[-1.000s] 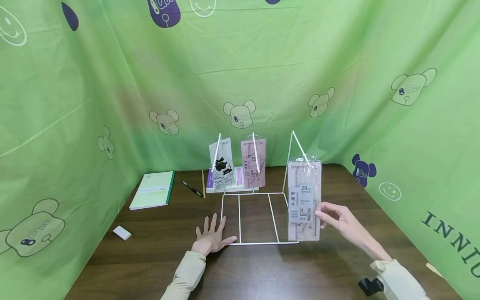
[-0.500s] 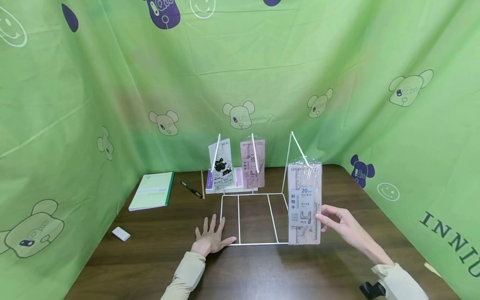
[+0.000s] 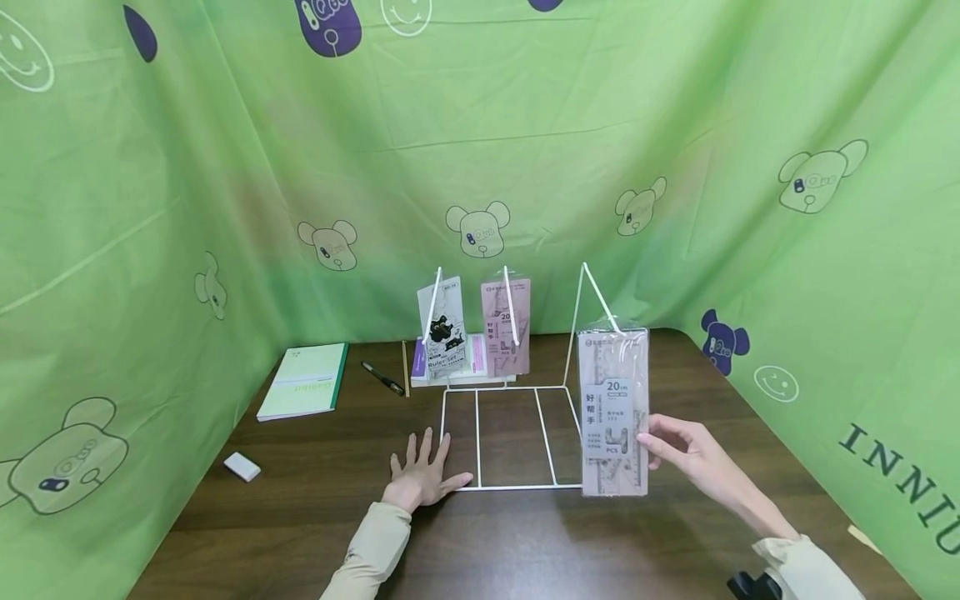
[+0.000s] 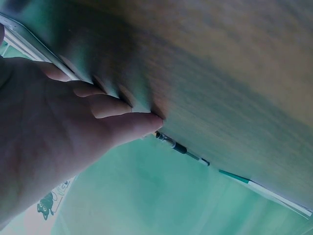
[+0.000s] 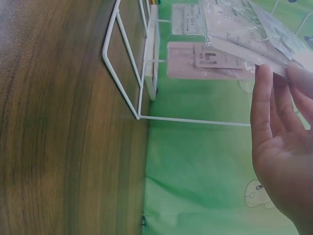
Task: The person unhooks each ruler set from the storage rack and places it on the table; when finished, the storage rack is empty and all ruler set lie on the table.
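Note:
My right hand (image 3: 686, 450) pinches the right edge of a clear-packaged ruler set (image 3: 615, 400) marked 20 cm. The packet is upright, its top overlapping the front end of the white wire rack's right arm (image 3: 602, 297). In the right wrist view, thumb and fingers hold the edge of the packet (image 5: 239, 34). My left hand (image 3: 422, 477) rests on the table with spread fingers, its thumb at the front left corner of the wire rack (image 3: 517, 487). A pink ruler set (image 3: 506, 329) hangs from the rack's middle arm, and a white ruler set (image 3: 445, 325) from the left one.
Behind the rack lies a white and purple box-like item (image 3: 476, 354). To the left are a green-edged notebook (image 3: 303, 379), a black pen (image 3: 383, 378), a thin wooden stick (image 3: 407, 369) and a white eraser (image 3: 242, 467). Green curtain (image 3: 390, 192) surrounds the wooden table (image 3: 517, 550).
My right hand has brought the ruler set slightly down and to the right, toward the tip of the rack's right arm. My left hand has stayed in place.

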{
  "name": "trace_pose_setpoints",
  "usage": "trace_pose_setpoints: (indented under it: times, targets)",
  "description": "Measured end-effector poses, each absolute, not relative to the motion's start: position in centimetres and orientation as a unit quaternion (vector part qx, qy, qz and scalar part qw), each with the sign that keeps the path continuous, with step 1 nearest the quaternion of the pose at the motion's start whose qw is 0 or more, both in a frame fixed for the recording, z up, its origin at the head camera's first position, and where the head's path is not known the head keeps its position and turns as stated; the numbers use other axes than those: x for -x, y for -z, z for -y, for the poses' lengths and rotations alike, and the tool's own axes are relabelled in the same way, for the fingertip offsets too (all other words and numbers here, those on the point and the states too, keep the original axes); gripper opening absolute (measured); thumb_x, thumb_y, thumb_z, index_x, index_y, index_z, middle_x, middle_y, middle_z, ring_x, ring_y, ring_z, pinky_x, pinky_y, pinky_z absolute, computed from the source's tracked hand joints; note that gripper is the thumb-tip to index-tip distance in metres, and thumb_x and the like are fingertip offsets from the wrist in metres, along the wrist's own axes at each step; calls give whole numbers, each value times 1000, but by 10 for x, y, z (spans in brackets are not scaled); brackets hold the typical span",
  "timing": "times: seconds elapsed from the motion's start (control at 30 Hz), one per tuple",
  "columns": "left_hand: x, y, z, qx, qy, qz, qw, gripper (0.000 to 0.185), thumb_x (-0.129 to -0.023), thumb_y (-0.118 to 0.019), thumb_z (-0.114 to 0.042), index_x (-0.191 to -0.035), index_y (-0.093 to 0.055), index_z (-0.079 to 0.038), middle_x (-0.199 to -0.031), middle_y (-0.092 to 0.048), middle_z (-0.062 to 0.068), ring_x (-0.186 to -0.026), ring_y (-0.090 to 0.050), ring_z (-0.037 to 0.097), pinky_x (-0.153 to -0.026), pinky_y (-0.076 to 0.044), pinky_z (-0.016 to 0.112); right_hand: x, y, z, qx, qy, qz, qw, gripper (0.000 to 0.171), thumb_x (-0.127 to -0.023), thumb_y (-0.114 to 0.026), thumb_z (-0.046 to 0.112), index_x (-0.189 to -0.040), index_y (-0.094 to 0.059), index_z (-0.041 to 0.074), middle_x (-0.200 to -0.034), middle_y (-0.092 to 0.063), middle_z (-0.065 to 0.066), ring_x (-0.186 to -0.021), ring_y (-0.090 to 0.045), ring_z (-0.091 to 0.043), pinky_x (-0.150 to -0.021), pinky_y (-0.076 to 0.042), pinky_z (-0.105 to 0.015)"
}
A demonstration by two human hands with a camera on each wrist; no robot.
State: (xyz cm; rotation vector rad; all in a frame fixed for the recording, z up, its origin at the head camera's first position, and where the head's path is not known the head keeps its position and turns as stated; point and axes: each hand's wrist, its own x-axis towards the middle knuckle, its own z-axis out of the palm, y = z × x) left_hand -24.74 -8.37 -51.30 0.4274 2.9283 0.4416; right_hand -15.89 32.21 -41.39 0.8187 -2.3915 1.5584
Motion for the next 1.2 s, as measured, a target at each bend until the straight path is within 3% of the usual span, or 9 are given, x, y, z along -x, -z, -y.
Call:
trace_pose_setpoints:
  times: [0.2,0.4,0.77,1.0,1.2]
  targets:
    - [248,513,84,-146,-146,-976,68,95,-80,-45,-78,-151,-32,-16,-157,-18,18,-142,-12,45,-102,-15,71,155,411,-323,-282,-521,801,88,18,-95,-51,-6,-93,-63,7,-95,-70,-8,-71,-64,-20,-59,-52,-32]
    - [246,511,83,-143,-141,-977,72,94,-83,-40,-78,-153,-27,-17,-158,-15,17,-143,-9,43,-103,-13,70,150,410,-324,-281,-517,803,89,19,-95,-51,-6,-91,-63,8,-93,-70,-7,-68,-63,-19,-58,-51,-31]
    - [246,511,84,-148,-140,-976,75,98,-80,-38,-81,-152,-28,-15,-158,-15,18,-143,-9,44,-103,-12,71,143,409,-325,-277,-520,805,74,20,-95,-51,-6,-101,-65,6,-96,-70,-8,-69,-62,-19,-61,-51,-31]
    - [228,477,79,-145,-142,-976,80,83,-88,-52,-63,-149,-34,-10,-155,-21,22,-140,-15,47,-102,-16,71,138,408,-326,-272,-510,813,79,20,-95,-51,-6,-100,-66,8,-95,-70,-6,-68,-60,-19,-62,-50,-31]
    - [232,484,78,-147,-142,-976,77,85,-87,-50,-67,-149,-34,-11,-155,-21,21,-140,-15,47,-101,-17,71,136,409,-326,-276,-509,811,84,21,-95,-51,-7,-96,-64,9,-89,-68,-6,-68,-59,-19,-62,-49,-30]
